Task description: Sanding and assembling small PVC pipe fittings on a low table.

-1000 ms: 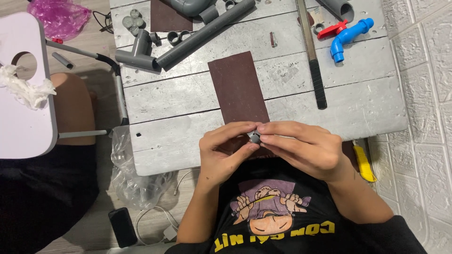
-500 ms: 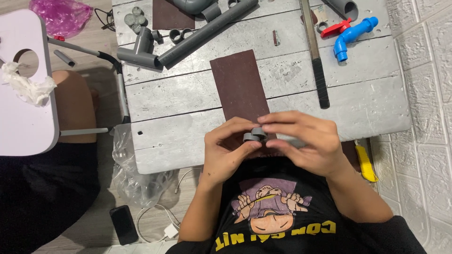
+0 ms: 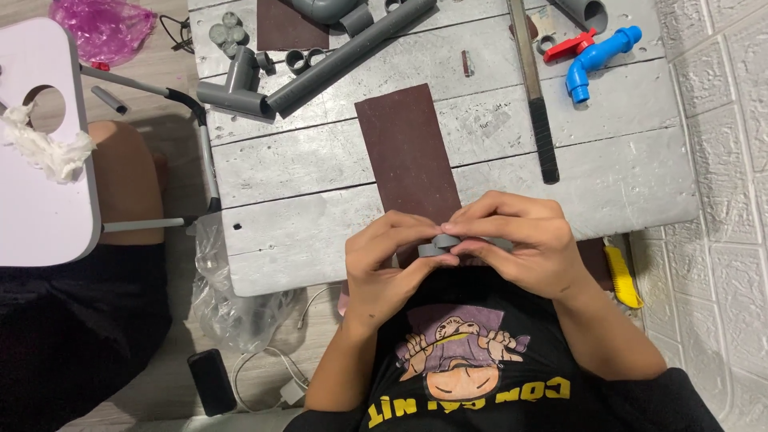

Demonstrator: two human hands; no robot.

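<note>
Both hands up at the near edge of the counter (image 3: 320, 256), just above my chest. Left hand (image 3: 384, 268) and right hand (image 3: 520, 244) meet on one small grey pipe fitting (image 3: 442, 243). Left grip: thumb and fingertips pinched on the fitting's left end. Right grip: fingers curled over the top, pinched on the right end, which they mostly hide. Fitting sits roughly level, off the counter, held in the air between the two hands. Can't tell its exact shape; too much is covered.

Right behind the hands: a dark brown sandpaper sheet (image 3: 408, 152) lying flat on the grey wooden planks, its near end hidden by my fingers.

Farther back, well apart from the hands:
- long grey pipe (image 3: 352, 56) lying diagonal, joined to a grey tee piece (image 3: 236, 92) at its left end
- a few short grey rings (image 3: 304, 60) just beside it
- long thin dark tool (image 3: 536, 96) running front to back, right of the sandpaper
- blue plastic tap (image 3: 596, 60) with a red valve handle (image 3: 570, 46) next to it, far right corner

Yellow-handled tool (image 3: 622, 276) hangs off the counter's right near edge, by my right forearm.

Floor at left: black phone (image 3: 210, 382), clear plastic bag (image 3: 232, 312).
</note>
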